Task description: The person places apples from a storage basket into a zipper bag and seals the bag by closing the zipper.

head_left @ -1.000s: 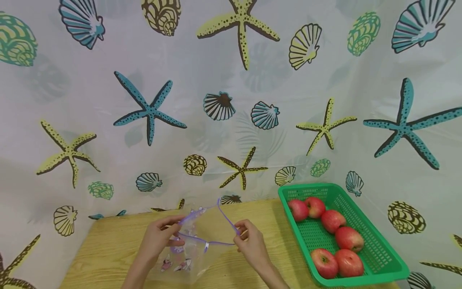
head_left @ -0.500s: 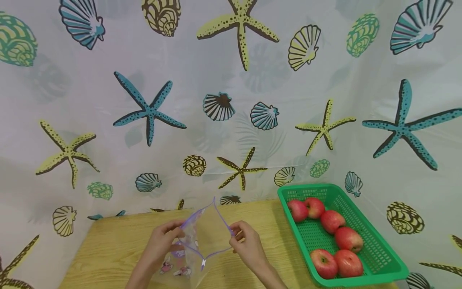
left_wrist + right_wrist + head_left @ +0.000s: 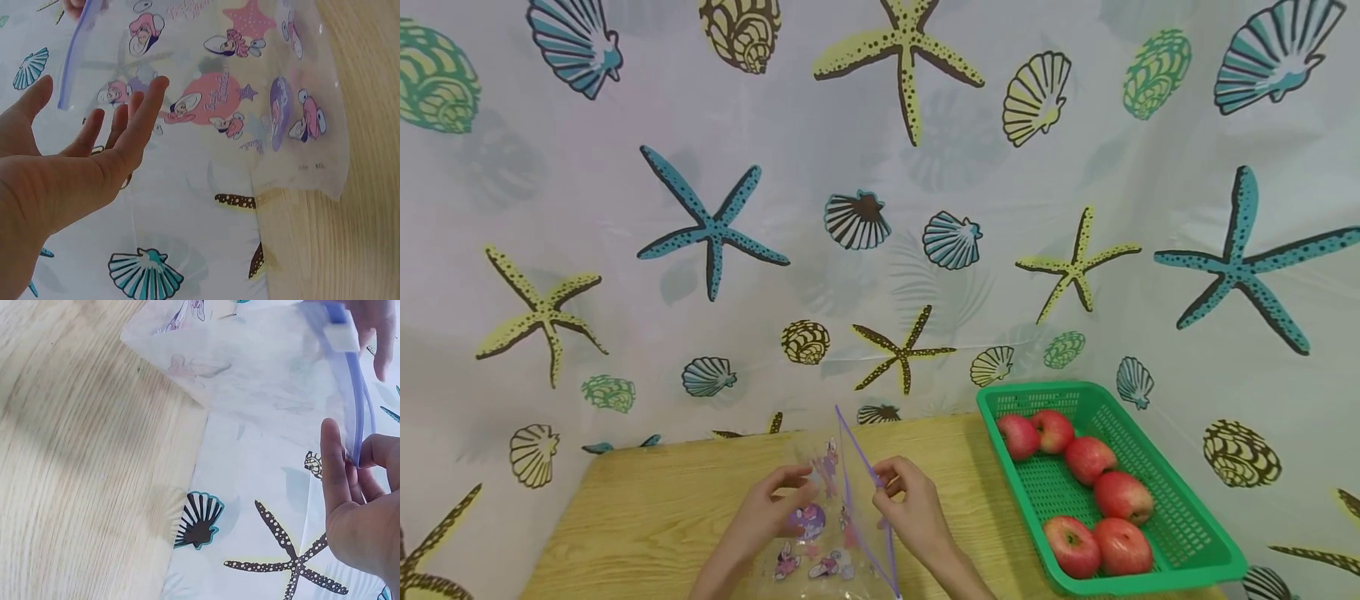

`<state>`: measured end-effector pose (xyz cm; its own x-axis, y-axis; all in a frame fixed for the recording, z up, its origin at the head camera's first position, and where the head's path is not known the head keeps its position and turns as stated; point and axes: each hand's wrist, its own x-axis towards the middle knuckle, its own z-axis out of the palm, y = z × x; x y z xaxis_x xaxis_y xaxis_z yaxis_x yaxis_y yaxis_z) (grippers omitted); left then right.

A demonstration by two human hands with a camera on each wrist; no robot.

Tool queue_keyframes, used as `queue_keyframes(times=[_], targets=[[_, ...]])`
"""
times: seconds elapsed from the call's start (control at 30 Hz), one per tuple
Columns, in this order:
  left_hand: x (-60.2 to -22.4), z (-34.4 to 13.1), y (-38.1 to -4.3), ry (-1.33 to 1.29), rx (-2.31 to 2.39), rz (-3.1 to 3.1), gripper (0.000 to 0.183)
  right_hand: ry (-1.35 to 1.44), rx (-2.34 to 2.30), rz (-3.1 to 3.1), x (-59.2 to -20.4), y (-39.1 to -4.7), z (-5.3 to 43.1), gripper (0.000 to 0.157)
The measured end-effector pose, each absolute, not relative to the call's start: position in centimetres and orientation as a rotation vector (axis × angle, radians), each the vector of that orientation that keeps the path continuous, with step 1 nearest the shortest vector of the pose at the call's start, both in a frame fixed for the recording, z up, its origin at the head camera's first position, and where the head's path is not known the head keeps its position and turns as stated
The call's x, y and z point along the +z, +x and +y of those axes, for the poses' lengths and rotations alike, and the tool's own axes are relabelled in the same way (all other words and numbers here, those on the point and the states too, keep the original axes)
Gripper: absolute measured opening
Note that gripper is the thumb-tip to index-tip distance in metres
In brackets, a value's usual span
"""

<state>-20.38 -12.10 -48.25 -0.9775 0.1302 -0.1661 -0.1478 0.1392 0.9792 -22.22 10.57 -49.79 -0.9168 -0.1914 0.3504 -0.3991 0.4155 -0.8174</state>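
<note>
A clear zip bag (image 3: 827, 542) printed with pink and purple cartoon figures hangs upright above the table in the head view. My right hand (image 3: 913, 504) pinches its purple zip edge between thumb and fingers. In the right wrist view, the white slider (image 3: 340, 337) sits at the far end of the purple zip (image 3: 359, 400). Beside the bag's printed side is my left hand (image 3: 75, 169), its fingers extended, thumb spread apart, and nothing between them. The bag's mouth looks narrow, its two purple edges close to each other.
To the right stands a green plastic basket (image 3: 1030, 517) holding several red apples (image 3: 1125, 496). The wooden table (image 3: 632, 500) meets a hanging sheet (image 3: 820, 283) printed with starfish and shells at its back edge.
My left hand has released the bag's edge and shifted right. The bag has turned, its printed side now showing more and its mouth narrower. The right hand still pinches the zip edge.
</note>
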Motion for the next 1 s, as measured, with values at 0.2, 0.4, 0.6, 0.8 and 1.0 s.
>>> queue_keyframes(times=[0.2, 0.4, 0.6, 0.8, 1.0], targets=[[-49.4, -8.9, -19.8, 0.056, 1.972, 2.111, 0.081, 0.534, 1.692, -2.438, -49.8, -21.9, 9.9, 0.026], [-50.4, -7.2, -19.7, 0.039, 2.097, 2.11, 0.073, 0.519, 1.769, -2.394, -49.8, -21.7, 9.3, 0.028], [-50.2, -7.9, -19.8, 0.057, 2.081, 2.175, 0.053, 0.497, 1.595, -2.397, -49.4, -21.6, 9.9, 0.028], [-49.0, -9.9, -19.9, 0.004, 2.046, 2.189, 0.042, 0.458, 1.698, -2.388, -49.5, -22.0, 10.7, 0.026], [-47.3, -12.0, -20.1, -0.093, 2.057, 2.169, 0.041, 0.447, 1.755, -2.411, -49.8, -22.4, 11.4, 0.024]])
